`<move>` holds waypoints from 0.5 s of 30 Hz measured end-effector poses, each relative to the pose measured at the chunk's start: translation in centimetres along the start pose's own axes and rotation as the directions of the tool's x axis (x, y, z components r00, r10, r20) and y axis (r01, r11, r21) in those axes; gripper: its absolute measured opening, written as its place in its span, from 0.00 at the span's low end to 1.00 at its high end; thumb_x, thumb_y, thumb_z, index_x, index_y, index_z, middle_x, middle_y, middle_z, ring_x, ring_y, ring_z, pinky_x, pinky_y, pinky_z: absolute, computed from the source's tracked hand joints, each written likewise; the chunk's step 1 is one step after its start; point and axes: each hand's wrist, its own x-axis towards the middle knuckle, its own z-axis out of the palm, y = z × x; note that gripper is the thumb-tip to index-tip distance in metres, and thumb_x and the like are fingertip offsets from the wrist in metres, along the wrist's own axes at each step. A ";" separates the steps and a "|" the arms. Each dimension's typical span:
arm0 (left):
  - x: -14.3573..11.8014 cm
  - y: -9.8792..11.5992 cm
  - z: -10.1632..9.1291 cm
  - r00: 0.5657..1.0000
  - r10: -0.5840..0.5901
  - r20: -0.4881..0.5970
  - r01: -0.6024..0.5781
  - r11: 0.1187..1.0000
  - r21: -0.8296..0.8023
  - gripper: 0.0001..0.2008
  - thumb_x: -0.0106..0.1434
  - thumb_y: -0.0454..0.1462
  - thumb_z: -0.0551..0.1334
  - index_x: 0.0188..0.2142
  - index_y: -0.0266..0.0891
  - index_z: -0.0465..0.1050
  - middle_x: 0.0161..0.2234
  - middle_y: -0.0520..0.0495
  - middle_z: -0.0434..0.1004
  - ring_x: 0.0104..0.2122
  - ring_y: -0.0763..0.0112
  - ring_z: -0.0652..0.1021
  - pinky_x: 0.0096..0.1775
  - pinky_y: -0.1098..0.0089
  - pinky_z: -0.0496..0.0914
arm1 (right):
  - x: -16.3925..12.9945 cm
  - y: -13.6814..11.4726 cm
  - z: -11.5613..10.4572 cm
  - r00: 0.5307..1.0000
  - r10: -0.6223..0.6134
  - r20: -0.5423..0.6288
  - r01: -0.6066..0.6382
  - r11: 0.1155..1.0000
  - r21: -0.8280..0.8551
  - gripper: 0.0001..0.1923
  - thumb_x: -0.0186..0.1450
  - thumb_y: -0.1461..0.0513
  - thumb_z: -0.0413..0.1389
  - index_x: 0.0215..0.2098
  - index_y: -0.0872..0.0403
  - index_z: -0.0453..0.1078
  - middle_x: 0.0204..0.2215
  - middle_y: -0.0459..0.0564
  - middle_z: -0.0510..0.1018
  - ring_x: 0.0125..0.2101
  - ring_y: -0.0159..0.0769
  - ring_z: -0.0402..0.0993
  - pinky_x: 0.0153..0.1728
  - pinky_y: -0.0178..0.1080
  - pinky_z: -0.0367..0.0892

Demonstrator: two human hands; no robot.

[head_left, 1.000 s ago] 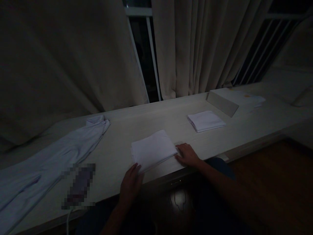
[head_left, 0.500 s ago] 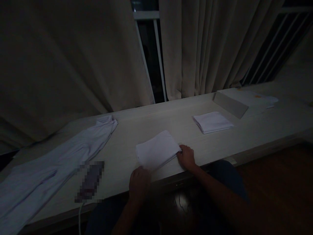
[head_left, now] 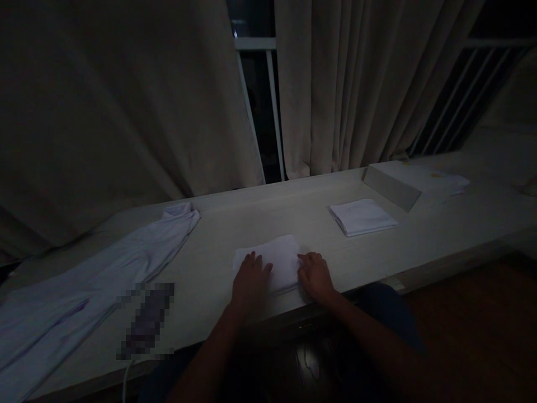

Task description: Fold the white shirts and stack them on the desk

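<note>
The left hand [head_left: 250,278] lies flat, fingers spread, on a folded white cloth [head_left: 279,262]. The right hand [head_left: 315,274] presses its right edge, gripping nothing.

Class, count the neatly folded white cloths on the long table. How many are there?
2. One folded cloth lies near the front edge under both hands; the other folded cloth sits farther right, beside the grey box.

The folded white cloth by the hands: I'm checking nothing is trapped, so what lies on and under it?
On the folded white cloth rest the left hand and right hand. Under it shows only the table; anything beneath is covered.
</note>
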 end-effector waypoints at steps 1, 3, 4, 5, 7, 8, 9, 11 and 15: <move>1.1 -0.1 0.0 1.000 0.009 0.020 -0.009 1.000 -0.017 0.31 0.68 0.50 0.44 0.59 0.30 0.63 0.64 0.33 0.58 0.64 0.55 0.60 0.61 0.57 0.57 | 1.3 -0.4 0.1 1.000 -0.016 -0.001 0.016 1.000 0.013 0.22 0.70 0.59 0.43 0.59 0.57 0.65 0.52 0.59 0.71 0.53 0.44 0.63 0.54 0.43 0.55; 2.6 -0.4 0.4 0.998 0.014 0.061 -0.012 0.999 -0.034 0.33 0.68 0.53 0.43 0.61 0.32 0.60 0.65 0.35 0.55 0.65 0.54 0.58 0.61 0.56 0.55 | 4.1 -1.2 0.8 0.996 -0.065 0.060 0.065 0.998 0.002 0.25 0.72 0.59 0.37 0.62 0.63 0.60 0.58 0.61 0.67 0.59 0.42 0.58 0.59 0.42 0.50; 3.0 -0.6 0.9 0.997 -0.012 0.078 0.014 0.999 -0.030 0.36 0.67 0.55 0.43 0.62 0.32 0.59 0.66 0.34 0.53 0.65 0.52 0.57 0.61 0.55 0.54 | 5.4 -1.6 1.4 0.988 -0.096 0.118 0.098 0.995 -0.011 0.27 0.73 0.58 0.37 0.63 0.65 0.58 0.60 0.62 0.64 0.61 0.43 0.55 0.61 0.43 0.48; 3.0 -0.9 1.6 0.994 -0.065 0.090 0.067 0.998 -0.016 0.39 0.65 0.57 0.43 0.63 0.30 0.57 0.66 0.32 0.53 0.65 0.50 0.56 0.61 0.53 0.53 | 6.5 -1.9 2.1 0.975 -0.126 0.185 0.133 0.991 -0.023 0.29 0.73 0.56 0.38 0.64 0.66 0.55 0.63 0.63 0.60 0.64 0.45 0.51 0.62 0.45 0.45; 2.4 -1.7 3.2 0.971 -0.224 0.079 0.223 0.975 0.024 0.46 0.62 0.61 0.43 0.63 0.23 0.55 0.64 0.25 0.53 0.65 0.44 0.55 0.61 0.51 0.52 | 7.9 -2.3 3.7 0.942 -0.164 0.292 0.180 0.983 -0.029 0.34 0.72 0.49 0.39 0.67 0.64 0.51 0.66 0.63 0.53 0.66 0.48 0.44 0.63 0.49 0.41; 1.9 -2.2 3.9 0.954 -0.293 0.061 0.291 0.956 0.040 0.49 0.61 0.62 0.42 0.63 0.20 0.53 0.64 0.22 0.53 0.64 0.43 0.55 0.61 0.50 0.51 | 8.2 -2.3 4.5 0.932 -0.168 0.321 0.187 0.982 -0.029 0.37 0.71 0.46 0.39 0.67 0.63 0.50 0.67 0.62 0.50 0.67 0.49 0.41 0.63 0.50 0.40; 1.4 -2.6 4.6 0.939 -0.341 0.041 0.338 0.940 0.051 0.51 0.61 0.63 0.41 0.63 0.17 0.52 0.64 0.21 0.53 0.64 0.42 0.55 0.61 0.50 0.50 | 8.3 -2.3 5.2 0.927 -0.165 0.337 0.186 0.982 -0.032 0.39 0.70 0.43 0.37 0.68 0.61 0.48 0.68 0.61 0.47 0.67 0.49 0.39 0.63 0.52 0.38; 0.7 -3.2 5.4 0.923 -0.384 0.015 0.383 0.922 0.056 0.53 0.59 0.64 0.40 0.63 0.15 0.51 0.64 0.20 0.51 0.65 0.41 0.54 0.62 0.50 0.48 | 8.1 -2.1 6.1 0.924 -0.159 0.348 0.185 0.982 -0.043 0.42 0.68 0.40 0.35 0.69 0.60 0.47 0.68 0.60 0.45 0.68 0.49 0.35 0.64 0.53 0.35; 0.4 -3.0 5.4 0.910 -0.415 0.009 0.414 0.908 0.056 0.54 0.59 0.65 0.40 0.63 0.15 0.51 0.64 0.20 0.50 0.64 0.40 0.54 0.62 0.51 0.46 | 7.7 -1.8 6.3 0.919 -0.165 0.358 0.195 0.980 -0.047 0.43 0.68 0.39 0.32 0.69 0.59 0.46 0.68 0.60 0.45 0.68 0.48 0.35 0.64 0.54 0.33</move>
